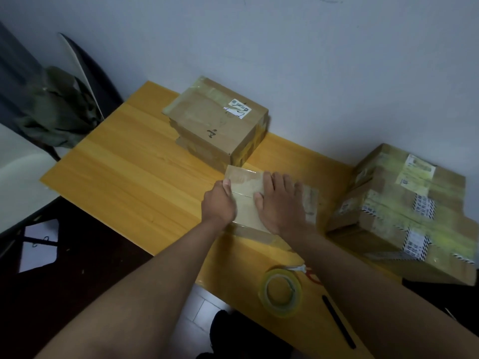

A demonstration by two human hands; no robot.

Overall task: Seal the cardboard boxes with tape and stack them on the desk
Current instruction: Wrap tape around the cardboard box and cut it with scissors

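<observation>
A small box (246,200) is sitting in the middle of the desk (129,177). The right hand (281,203) is lying flat on top, pressing the tape down so it sticks, while the left hand (219,203) is curling round the box's side to keep it from sliding. The tape roll (282,292) is waiting close by on the desk's near edge, easy to grab for the next box.

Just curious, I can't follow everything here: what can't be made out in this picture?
Head view only:
- Small box: most of its top lies under both hands.
- Labels on the right boxes: blurred, unreadable.
- Red-handled tool: mostly behind the right forearm.
- Tape roll: its loose end can't be found.
</observation>
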